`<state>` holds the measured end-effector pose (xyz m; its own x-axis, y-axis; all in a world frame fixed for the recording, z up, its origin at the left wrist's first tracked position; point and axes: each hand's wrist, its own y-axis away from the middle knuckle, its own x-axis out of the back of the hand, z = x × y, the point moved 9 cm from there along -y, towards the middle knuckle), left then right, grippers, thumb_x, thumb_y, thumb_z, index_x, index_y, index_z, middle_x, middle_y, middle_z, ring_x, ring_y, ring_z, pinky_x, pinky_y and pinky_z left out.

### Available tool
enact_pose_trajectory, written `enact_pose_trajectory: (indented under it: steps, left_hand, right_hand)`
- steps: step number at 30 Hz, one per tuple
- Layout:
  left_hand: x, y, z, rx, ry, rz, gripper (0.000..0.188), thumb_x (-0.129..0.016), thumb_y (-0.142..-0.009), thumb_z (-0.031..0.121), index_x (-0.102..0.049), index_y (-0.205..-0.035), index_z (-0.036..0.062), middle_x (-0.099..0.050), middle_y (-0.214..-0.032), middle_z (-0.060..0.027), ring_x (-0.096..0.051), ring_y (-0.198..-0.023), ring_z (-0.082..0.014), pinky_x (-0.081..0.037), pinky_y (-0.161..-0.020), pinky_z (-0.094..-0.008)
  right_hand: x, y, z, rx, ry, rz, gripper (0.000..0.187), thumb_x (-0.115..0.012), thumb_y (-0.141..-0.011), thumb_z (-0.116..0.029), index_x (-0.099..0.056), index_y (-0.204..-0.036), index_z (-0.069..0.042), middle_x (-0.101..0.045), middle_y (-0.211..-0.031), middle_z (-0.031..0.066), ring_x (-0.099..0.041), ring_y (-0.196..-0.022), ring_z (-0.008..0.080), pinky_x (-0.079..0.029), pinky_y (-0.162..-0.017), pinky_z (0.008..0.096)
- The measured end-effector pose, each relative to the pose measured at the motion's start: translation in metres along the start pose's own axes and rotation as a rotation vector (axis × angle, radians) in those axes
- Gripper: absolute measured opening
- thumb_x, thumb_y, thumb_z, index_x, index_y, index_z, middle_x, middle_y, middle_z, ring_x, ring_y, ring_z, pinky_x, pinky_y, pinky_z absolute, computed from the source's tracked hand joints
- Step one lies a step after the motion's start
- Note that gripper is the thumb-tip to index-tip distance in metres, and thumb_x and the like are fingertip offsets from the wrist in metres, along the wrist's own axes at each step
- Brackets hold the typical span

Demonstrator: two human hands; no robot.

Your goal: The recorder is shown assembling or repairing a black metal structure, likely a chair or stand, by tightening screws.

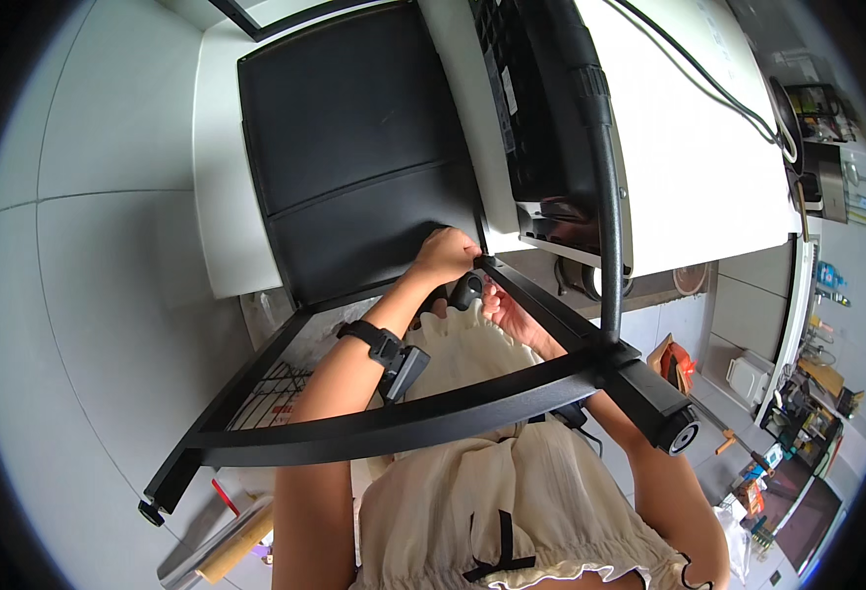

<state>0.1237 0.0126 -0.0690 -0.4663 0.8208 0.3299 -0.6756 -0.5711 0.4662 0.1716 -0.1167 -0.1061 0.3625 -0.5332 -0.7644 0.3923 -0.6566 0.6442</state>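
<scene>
Left hand (450, 254): curled at upper end of black metal frame with curved crossbar (433, 418), grip unclear | right hand (514, 317): fingers bent below it, grip unclear | frame: across forearms | white rectangular label (509, 90): illegible

A black frame (404, 428) looks like smooth, satin metal; the black panel (354, 138) is matt; the cream garment (433, 501) is thin, crinkled cloth; grey tiles (109, 275) shine softly

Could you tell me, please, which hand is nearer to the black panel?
The left. The left hand is at the lower right corner of the black panel; the right hand is farther away, lower and more to the right, beside the black bar.
</scene>
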Motion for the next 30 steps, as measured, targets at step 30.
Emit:
enact_pose_trajectory:
  steps: [30]
  left_hand:
    - [-0.010, 0.016, -0.003, 0.182, 0.231, -0.166, 0.056, -0.051, -0.060, -0.010, -0.060, -0.113, 0.0051, -0.046, -0.086, -0.0015, -0.043, -0.075, -0.0125, -0.039, -0.070, -0.0242]
  right_hand:
    - [0.012, 0.046, -0.065, 0.769, 0.930, 0.587, 0.019, -0.066, -0.075, -0.014, -0.056, -0.078, 0.001, -0.057, -0.064, 0.0037, -0.051, -0.064, 0.0075, -0.043, -0.057, 0.0261]
